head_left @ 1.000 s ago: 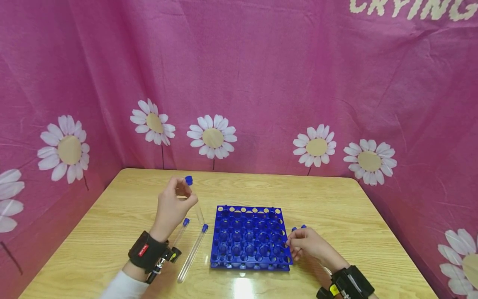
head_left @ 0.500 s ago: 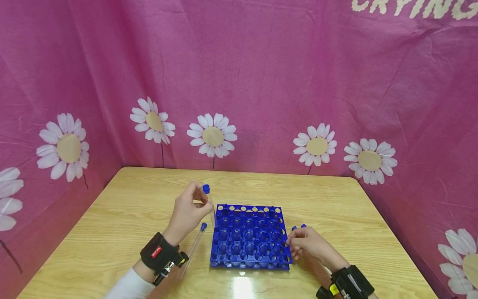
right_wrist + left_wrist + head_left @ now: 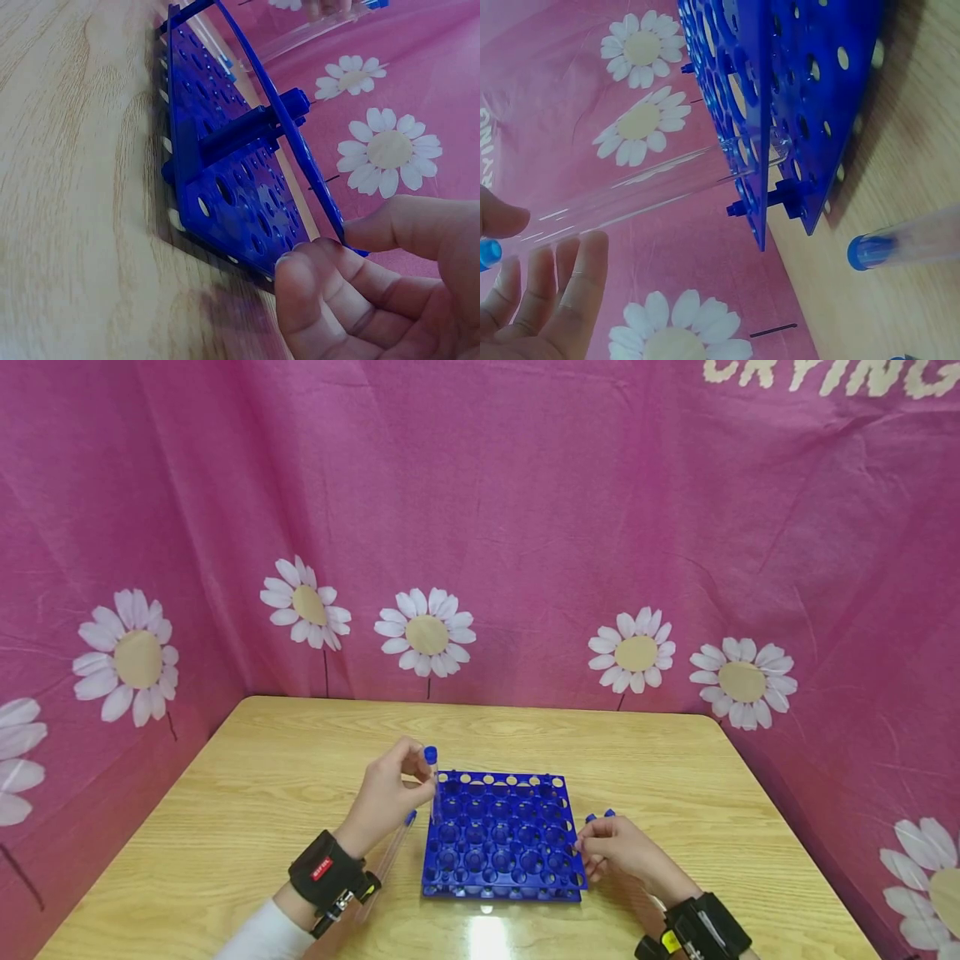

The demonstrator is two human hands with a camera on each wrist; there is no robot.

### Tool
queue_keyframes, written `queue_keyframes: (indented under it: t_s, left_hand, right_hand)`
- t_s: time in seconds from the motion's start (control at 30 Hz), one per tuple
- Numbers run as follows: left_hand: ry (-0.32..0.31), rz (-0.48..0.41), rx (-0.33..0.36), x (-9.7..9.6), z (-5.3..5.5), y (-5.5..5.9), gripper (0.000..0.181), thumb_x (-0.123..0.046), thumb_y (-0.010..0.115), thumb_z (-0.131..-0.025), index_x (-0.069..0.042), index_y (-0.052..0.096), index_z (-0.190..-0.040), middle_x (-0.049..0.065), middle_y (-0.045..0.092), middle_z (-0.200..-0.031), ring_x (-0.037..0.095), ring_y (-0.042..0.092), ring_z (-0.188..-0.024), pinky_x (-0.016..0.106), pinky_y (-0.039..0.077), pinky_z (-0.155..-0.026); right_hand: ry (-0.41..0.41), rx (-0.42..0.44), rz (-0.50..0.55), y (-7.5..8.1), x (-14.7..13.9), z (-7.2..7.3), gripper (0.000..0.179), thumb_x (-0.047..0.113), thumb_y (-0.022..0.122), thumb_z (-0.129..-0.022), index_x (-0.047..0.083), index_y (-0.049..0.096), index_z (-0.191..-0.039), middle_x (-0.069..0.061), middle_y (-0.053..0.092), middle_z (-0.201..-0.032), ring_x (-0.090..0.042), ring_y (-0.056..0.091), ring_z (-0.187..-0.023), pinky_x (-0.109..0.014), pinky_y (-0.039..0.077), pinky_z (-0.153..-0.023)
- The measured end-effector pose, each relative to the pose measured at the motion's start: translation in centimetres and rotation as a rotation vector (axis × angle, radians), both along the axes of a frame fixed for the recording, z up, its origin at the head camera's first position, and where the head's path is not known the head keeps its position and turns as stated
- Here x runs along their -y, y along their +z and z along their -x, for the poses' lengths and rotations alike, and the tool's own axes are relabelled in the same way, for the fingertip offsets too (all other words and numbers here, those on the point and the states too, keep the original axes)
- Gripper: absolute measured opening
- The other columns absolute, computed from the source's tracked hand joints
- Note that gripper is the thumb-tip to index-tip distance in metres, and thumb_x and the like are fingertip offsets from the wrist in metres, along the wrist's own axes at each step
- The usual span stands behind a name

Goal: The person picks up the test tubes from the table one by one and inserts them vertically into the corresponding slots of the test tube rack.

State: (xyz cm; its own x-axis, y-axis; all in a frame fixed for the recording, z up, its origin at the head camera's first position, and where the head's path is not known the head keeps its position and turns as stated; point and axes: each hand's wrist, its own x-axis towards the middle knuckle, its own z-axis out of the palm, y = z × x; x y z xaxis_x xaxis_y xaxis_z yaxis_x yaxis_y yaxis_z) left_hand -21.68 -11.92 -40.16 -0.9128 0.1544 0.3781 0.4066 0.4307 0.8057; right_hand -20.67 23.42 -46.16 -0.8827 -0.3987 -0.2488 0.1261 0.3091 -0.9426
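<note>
A clear test tube with a blue cap is pinched near its top by my left hand. Its lower end passes through a hole in the upper plate of the blue test tube rack, at the rack's left back corner in the head view. In the left wrist view the tube's rounded bottom shows between the two plates. Across from it, my right hand pinches the edge of the upper plate at the right side between thumb and fingers.
Left of the rack, a capped test tube lies on the wooden table, partly hidden by the left wrist. Two blue caps show just behind the right hand. A pink curtain with daisies hangs behind the table.
My left hand has carried the test tube rightward from over the table to the rack, and its end has gone down into a corner hole. The right hand stays at the rack's edge.
</note>
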Motion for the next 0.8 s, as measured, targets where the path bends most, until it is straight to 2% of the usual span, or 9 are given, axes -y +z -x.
queue_keyframes:
  t_s: [0.43, 0.8]
  left_hand:
    - [-0.004, 0.044, 0.038, -0.16, -0.07, -0.54, 0.023, 0.001, 0.069, -0.079, -0.01, 0.054, -0.092, 0.002, 0.065, -0.084, 0.013, 0.063, -0.081, 0.019, 0.055, -0.067]
    - [0.005, 0.054, 0.069, -0.33, -0.11, -0.44, 0.023, 0.0, 0.071, -0.08, -0.01, 0.055, -0.094, 0.002, 0.063, -0.085, 0.013, 0.062, -0.083, 0.019, 0.055, -0.069]
  right_hand:
    - [-0.008, 0.004, -0.012, -0.14, 0.04, 0.06, 0.018, 0.004, 0.052, -0.089, -0.011, 0.059, -0.096, -0.001, 0.057, -0.074, -0.012, 0.059, -0.064, -0.028, 0.058, -0.061]
    - [-0.011, -0.001, -0.009, -0.1, 0.08, 0.0, 0.019, 0.004, 0.052, -0.088, -0.012, 0.058, -0.096, -0.002, 0.057, -0.074, -0.013, 0.059, -0.065, -0.027, 0.058, -0.06]
